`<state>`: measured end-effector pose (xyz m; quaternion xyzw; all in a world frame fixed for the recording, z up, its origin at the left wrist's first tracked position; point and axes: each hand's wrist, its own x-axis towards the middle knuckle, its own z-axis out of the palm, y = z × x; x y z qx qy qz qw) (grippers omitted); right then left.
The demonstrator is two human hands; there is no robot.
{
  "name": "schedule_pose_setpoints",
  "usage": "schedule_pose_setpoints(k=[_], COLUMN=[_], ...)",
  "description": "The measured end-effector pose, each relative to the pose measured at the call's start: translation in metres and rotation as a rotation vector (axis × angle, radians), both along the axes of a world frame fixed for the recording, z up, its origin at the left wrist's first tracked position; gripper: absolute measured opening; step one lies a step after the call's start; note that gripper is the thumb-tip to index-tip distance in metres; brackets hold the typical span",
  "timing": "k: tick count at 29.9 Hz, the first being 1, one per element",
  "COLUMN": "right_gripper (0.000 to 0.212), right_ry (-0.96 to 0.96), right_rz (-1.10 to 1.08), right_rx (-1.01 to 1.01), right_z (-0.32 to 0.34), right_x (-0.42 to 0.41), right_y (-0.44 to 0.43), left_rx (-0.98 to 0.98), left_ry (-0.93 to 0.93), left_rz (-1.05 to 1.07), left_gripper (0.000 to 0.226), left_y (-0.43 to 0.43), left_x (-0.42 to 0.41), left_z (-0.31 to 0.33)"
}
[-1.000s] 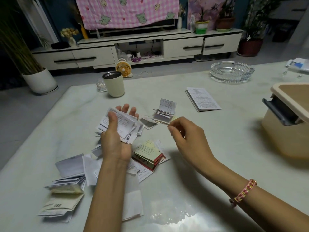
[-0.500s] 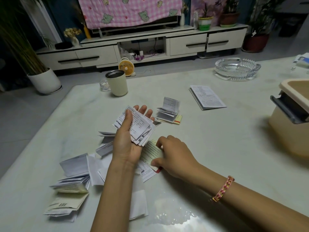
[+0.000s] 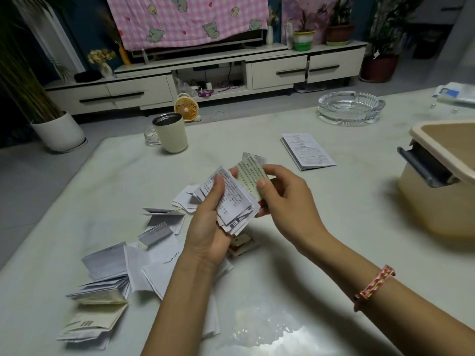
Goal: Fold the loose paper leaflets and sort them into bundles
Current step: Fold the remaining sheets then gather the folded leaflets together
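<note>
A: Head view first. Holding what?

B: Fanned stack of printed leaflets (image 3: 232, 201), clamped in the left hand (image 3: 208, 229), thumb across the top sheet, fingers curled beneath. Raised off the table (image 3: 270, 291), not resting on it.

A: And the right hand (image 3: 282, 199)?

B: Pinching a pale green leaflet (image 3: 250, 179), thumb on the printed face, fingers behind. Touching the far edge of the stack and overlapping it.

A: Directly under the grip?

B: Small red-edged booklet (image 3: 241, 244), flat on the table, half hidden by the left palm.

A: Left of the grip?

B: Loose white leaflets (image 3: 164, 222), some folded and standing tented, some lying flat. Nearer the wearer on that side, a thick bundle (image 3: 102, 291) with a cream sheet (image 3: 95, 319) below it.

A: Beyond the grip?

B: Just past the fingertips, a white printed sheet (image 3: 253, 158) peeking out; cannot tell whether single or part of a pile. Further out to the right, a folded leaflet (image 3: 307, 151) lying flat, alone. Out to the left, a cream cup (image 3: 171, 133). Far out on the right, a glass ashtray (image 3: 350, 107).

A: Right of the grip?

B: Beige box (image 3: 442, 191) with a grey latch, well apart. Pink braided bracelet (image 3: 375, 283) on the right wrist.
</note>
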<state>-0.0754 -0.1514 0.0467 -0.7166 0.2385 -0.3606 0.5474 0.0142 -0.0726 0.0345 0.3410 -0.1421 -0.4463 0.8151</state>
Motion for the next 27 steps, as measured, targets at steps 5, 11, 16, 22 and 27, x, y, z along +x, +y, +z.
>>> schedule_pose_setpoints(k=[5,11,16,22,27], right_gripper=[0.031,0.022,0.027,0.020,0.033], right_ry=[0.097,0.167,0.250,0.365,0.551], right_rz=[0.127,0.266,0.216,0.080,0.004], right_rx=[0.051,0.003,-0.114,-0.299,-0.442], right_z=[-0.006,-0.007,-0.019,-0.038,-0.061], right_x=[-0.004,-0.011,-0.043,-0.096,-0.106], right_y=[-0.002,0.003,-0.003,-0.014,-0.019], left_rx=[0.021,0.079,0.155,0.129,0.287], left_ry=[-0.188,-0.479,-0.770,-0.774,-0.941], left_rz=[0.171,0.334,0.271,0.144,0.137], left_gripper=[0.047,0.054,0.035,0.025,0.024], left_y=[-0.008,-0.013,-0.012,-0.018,-0.036], left_x=[-0.009,-0.022,-0.039,-0.072,-0.099], left_z=[-0.004,-0.009,-0.013,-0.007,-0.023])
